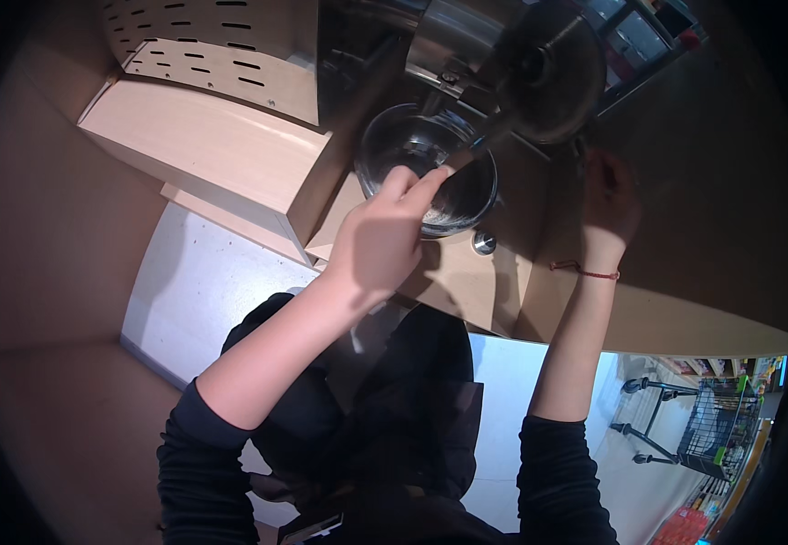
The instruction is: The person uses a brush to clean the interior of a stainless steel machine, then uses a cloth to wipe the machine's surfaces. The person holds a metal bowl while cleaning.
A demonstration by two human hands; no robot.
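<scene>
My left hand [384, 231] is closed on the wooden-looking handle of a brush or spatula [461, 160], over a clear round bowl [428, 225]. Pale residue lies in the bowl's lower part. The bowl stands beneath a metal machine [455, 41] with a cylindrical body. My right hand [610, 187] is in shadow beside a round dark metal part [554, 75] of the machine; its fingers are curled, and what they touch is too dark to tell. A red cord circles my right wrist. Near the bowl's lower right is a small shiny metal knob [484, 242].
A pale wooden box-like shelf [203, 143] stands left of the bowl, below a slotted panel [230, 61]. A dark wooden surface [694, 272] extends to the right. A wire shopping cart [714, 426] and stocked shelves are at the lower right.
</scene>
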